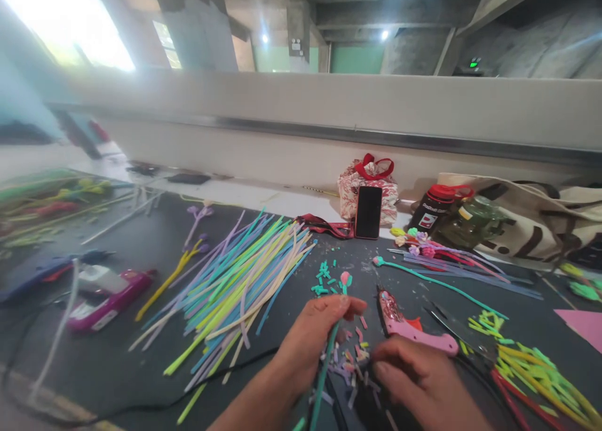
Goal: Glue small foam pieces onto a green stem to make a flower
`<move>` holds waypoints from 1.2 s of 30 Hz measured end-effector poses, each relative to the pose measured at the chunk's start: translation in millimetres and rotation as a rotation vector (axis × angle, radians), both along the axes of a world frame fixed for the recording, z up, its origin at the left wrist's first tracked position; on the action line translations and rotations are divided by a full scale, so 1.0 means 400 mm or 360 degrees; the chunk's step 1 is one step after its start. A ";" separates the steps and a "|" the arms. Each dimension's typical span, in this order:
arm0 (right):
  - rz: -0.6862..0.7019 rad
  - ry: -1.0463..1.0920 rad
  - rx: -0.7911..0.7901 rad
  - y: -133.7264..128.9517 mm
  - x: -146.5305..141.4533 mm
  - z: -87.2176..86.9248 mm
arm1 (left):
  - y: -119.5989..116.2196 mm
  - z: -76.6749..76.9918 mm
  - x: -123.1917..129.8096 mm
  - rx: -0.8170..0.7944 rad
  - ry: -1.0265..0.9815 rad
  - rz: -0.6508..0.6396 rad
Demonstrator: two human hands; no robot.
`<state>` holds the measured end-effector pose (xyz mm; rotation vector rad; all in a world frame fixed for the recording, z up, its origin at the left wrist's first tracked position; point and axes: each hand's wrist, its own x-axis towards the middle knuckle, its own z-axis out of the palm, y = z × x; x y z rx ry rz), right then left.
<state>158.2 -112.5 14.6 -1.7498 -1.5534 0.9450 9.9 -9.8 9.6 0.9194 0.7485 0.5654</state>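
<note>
My left hand (pixel 324 321) pinches a green stem (pixel 323 374) just under a small pink and green flower head (pixel 345 280), which points up. To the right, my right hand (pixel 409 368) hovers low over the table with its fingers curled; whether anything is between them is hidden. Short cut pieces in pink, purple and yellow (pixel 350 365) lie between the two hands. Just beyond my right hand rests a pink glue gun (pixel 414 332). Small green pieces (pixel 323 279) are scattered beyond my left hand.
Long colored strips (pixel 244 274) spread on the left, beside a magenta glue gun (pixel 110 299). Scissors (pixel 463 334) and yellow-green pieces (pixel 540 371) lie right. Behind stand a phone (pixel 368 212), a patterned bag (pixel 348 189) and a bottle (pixel 430 208). A black cable (pixel 155 406) crosses the front.
</note>
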 end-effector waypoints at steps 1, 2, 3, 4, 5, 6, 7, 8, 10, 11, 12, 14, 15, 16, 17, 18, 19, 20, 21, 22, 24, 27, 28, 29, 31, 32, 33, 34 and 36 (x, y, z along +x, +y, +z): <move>-0.0009 0.0204 -0.0082 0.018 -0.027 0.000 | -0.003 -0.002 0.001 -0.0010 -0.0010 0.0055; -0.0045 0.0410 -0.0114 0.038 -0.052 -0.002 | -0.005 -0.004 0.002 -0.0031 -0.0037 0.0076; -0.0076 0.0591 -0.0120 0.058 -0.072 -0.005 | -0.008 -0.006 0.003 -0.0055 -0.0071 0.0067; -0.0105 0.0746 -0.0109 0.077 -0.088 -0.009 | -0.009 -0.008 0.004 -0.0080 -0.0105 0.0049; -0.0128 0.0861 -0.0105 0.094 -0.099 -0.013 | -0.010 -0.010 0.005 -0.0104 -0.0132 0.0026; -0.0148 0.0950 -0.0125 0.108 -0.106 -0.016 | -0.010 -0.012 0.006 -0.0116 -0.0151 0.0006; -0.0177 0.1022 -0.0156 0.119 -0.109 -0.020 | -0.009 -0.013 0.006 -0.0124 -0.0168 -0.0010; -0.0209 0.1088 -0.0198 0.126 -0.109 -0.023 | -0.008 -0.014 0.006 -0.0135 -0.0184 -0.0031; -0.0286 0.1203 -0.0272 0.132 -0.102 -0.025 | -0.006 -0.012 0.004 -0.0168 -0.0236 -0.0081; -0.0312 0.1252 -0.0299 0.132 -0.096 -0.025 | -0.006 -0.008 0.002 -0.0175 -0.0269 -0.0093; -0.0322 0.1302 -0.0315 0.131 -0.090 -0.024 | -0.006 -0.004 0.000 -0.0167 -0.0304 -0.0088; -0.0305 0.1381 -0.0317 0.127 -0.078 -0.020 | -0.009 0.008 -0.004 -0.0141 -0.0365 -0.0077; -0.0282 0.1408 -0.0302 0.125 -0.073 -0.018 | -0.011 0.013 -0.005 -0.0132 -0.0375 -0.0072; -0.0245 0.1422 -0.0284 0.124 -0.070 -0.017 | -0.012 0.018 -0.005 -0.0141 -0.0357 -0.0050; -0.0204 0.1419 -0.0267 0.122 -0.067 -0.018 | -0.013 0.022 -0.005 -0.0151 -0.0325 -0.0009; -0.0160 0.1406 -0.0260 0.122 -0.067 -0.019 | -0.012 0.024 -0.004 -0.0160 -0.0286 0.0044; -0.0118 0.1391 -0.0265 0.122 -0.068 -0.021 | -0.011 0.024 -0.004 -0.0164 -0.0255 0.0102; -0.0078 0.1384 -0.0279 0.123 -0.070 -0.023 | -0.008 0.023 -0.003 -0.0152 -0.0241 0.0154; -0.0048 0.1391 -0.0296 0.124 -0.074 -0.026 | -0.004 0.020 -0.002 -0.0133 -0.0241 0.0178; -0.0029 0.1408 -0.0312 0.125 -0.079 -0.029 | 0.000 0.016 -0.002 -0.0112 -0.0246 0.0179; -0.0018 0.1413 -0.0334 0.128 -0.088 -0.033 | 0.011 0.007 -0.003 -0.0090 -0.0245 0.0144; -0.0040 0.1252 -0.0326 0.129 -0.089 -0.036 | 0.024 0.000 -0.007 -0.0101 -0.0177 0.0131; -0.0070 0.1172 -0.0317 0.129 -0.084 -0.037 | 0.027 0.000 -0.009 -0.0096 -0.0146 0.0158; -0.0107 0.1107 -0.0300 0.129 -0.075 -0.038 | 0.028 0.002 -0.011 -0.0086 -0.0115 0.0183; -0.0189 0.1043 -0.0242 0.131 -0.052 -0.038 | 0.030 0.008 -0.013 -0.0079 -0.0057 0.0196; -0.0222 0.1030 -0.0212 0.134 -0.040 -0.037 | 0.030 0.011 -0.014 -0.0082 -0.0043 0.0179; -0.0246 0.1025 -0.0189 0.137 -0.029 -0.035 | 0.029 0.012 -0.013 -0.0089 -0.0036 0.0152; -0.0275 0.1026 -0.0165 0.141 -0.020 -0.031 | 0.029 0.013 -0.012 -0.0097 -0.0028 0.0121; -0.0333 0.1006 -0.0140 0.149 -0.015 -0.017 | 0.027 0.009 -0.009 -0.0095 -0.0014 0.0073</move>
